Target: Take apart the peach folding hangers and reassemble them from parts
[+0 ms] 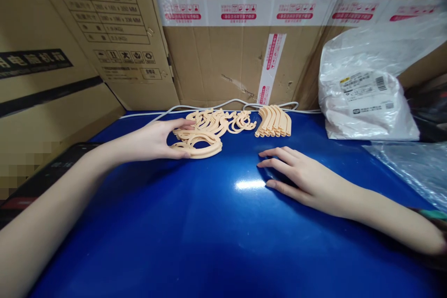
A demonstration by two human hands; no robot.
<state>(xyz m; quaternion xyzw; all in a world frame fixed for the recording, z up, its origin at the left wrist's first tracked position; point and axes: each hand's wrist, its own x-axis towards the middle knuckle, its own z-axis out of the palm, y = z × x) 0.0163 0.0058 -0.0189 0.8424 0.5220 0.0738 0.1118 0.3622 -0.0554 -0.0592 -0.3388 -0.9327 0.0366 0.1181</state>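
My left hand (159,139) is at the left end of a pile of flat, curved beige pieces (211,121). Its thumb and fingers close around a few curved beige pieces (206,151) at the pile's front; their exact kind cannot be made out. Fingers spread and pointing left, my right hand (296,174) rests low over the blue table (216,233) with nothing in it. Just beyond its fingertips, several similar pieces lie side by side in a neat row (274,121).
Cardboard boxes (216,56) wall off the back and left. A white cable (233,101) runs along the table's rear edge. At the right stand a white plastic bag (370,98) and a clear plastic sheet (415,165). A dark object (52,167) lies at the left.
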